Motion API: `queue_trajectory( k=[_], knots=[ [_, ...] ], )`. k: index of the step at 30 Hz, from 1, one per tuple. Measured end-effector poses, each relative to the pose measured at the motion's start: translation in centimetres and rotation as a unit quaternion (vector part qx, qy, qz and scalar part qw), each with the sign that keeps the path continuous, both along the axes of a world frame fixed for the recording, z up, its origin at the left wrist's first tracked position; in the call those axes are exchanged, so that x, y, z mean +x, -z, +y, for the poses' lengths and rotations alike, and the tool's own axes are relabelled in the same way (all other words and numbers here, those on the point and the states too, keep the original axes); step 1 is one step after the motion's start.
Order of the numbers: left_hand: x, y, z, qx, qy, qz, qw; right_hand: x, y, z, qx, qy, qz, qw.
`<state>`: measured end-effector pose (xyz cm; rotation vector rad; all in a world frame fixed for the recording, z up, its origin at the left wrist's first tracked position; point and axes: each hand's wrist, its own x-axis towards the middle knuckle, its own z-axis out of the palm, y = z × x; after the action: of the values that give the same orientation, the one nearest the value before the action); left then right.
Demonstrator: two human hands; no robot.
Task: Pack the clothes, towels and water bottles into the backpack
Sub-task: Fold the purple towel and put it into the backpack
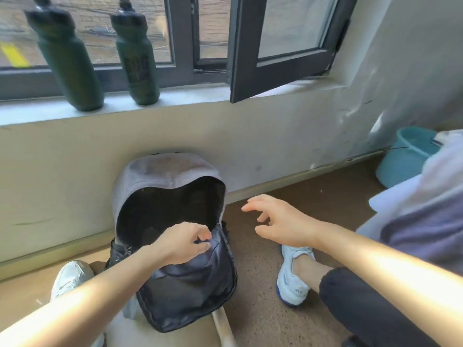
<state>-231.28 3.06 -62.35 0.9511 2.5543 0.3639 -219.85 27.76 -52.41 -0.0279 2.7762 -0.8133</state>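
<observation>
Backpack (pixel 175 271) flap pinched by left hand (pixel 183 244); right hand (pixel 280 221) hovers open.

Left arm enters from the lower left corner, bare forearm angled up and to the right, wrist slightly bent. Left hand (pixel 184 242) is turned palm down, thumb and forefinger pinched together on the front edge of the backpack (pixel 190 284) opening, remaining fingers curled under. Right arm enters from the lower right edge, bare forearm extended up and to the left. Right hand (pixel 280 221) is in the air, holding nothing, palm facing down and left, fingers spread and loosely curved, thumb below them. The two hands are near one another but apart.
</observation>
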Motion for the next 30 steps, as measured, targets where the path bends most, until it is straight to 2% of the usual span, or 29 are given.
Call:
queue_trajectory(
  k=[4,7,11,15,19,23,28,30],
  knots=[
    [3.7,-4.5,4.0,0.133,0.016,-0.048,0.990,6.5,-2.5,2.5,-0.041,0.114,0.091,0.988],
    [6.6,-7.5,8.2,0.218,0.036,-0.071,0.973,9.7,-3.6,5.1,-0.065,0.248,0.179,0.950],
    [9.7,-10.3,14.5,0.292,0.058,-0.120,0.947,12.3,-3.4,8.7,-0.115,0.414,0.287,0.856],
    [11.7,-11.4,21.6,0.347,0.066,-0.157,0.922,13.4,-3.1,12.1,-0.128,0.543,0.349,0.753],
    [13.2,-11.6,28.1,0.375,0.058,-0.189,0.906,14.6,-3.2,14.9,-0.083,0.614,0.393,0.679],
    [15.0,-12.2,33.1,0.398,0.066,-0.238,0.884,15.7,-3.9,15.5,-0.080,0.660,0.474,0.577],
    [17.3,-14.0,37.4,0.462,0.039,-0.341,0.818,16.0,-3.2,15.7,-0.080,0.680,0.497,0.533],
    [17.7,-14.4,38.5,0.476,0.016,-0.363,0.801,15.8,-3.1,15.6,-0.091,0.679,0.495,0.534]
  ],
)
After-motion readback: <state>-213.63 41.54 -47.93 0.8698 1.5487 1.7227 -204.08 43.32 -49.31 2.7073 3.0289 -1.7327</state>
